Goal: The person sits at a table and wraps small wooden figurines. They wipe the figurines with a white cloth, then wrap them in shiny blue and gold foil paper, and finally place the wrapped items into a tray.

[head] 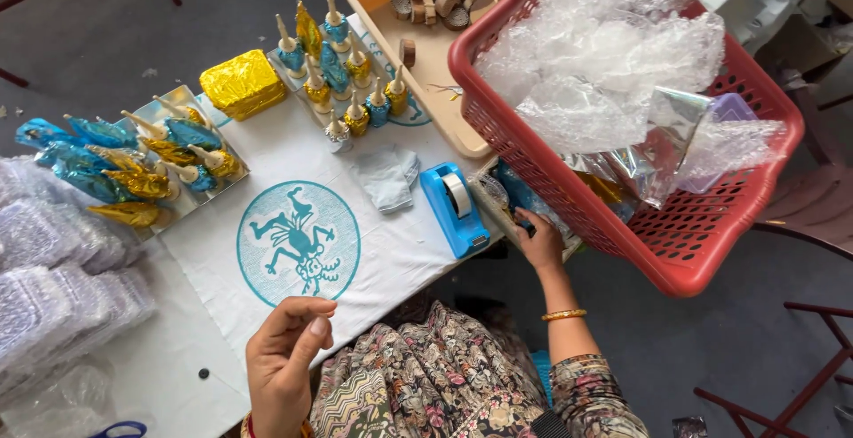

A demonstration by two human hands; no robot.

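Red basket (711,251) is tilting over the table edge just above the right hand (539,241), which is reaching under its low rim, fingers hidden so grip unclear, while the left hand (283,358) is hovering loosely curled, empty.

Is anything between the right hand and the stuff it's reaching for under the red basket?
Yes. The red basket overhangs the table edge right above the right hand, covering most of the blue and gold foil pieces that its fingers touch. The blue tape dispenser sits just to the left, apart from the hand. What lies further under the basket is hidden.
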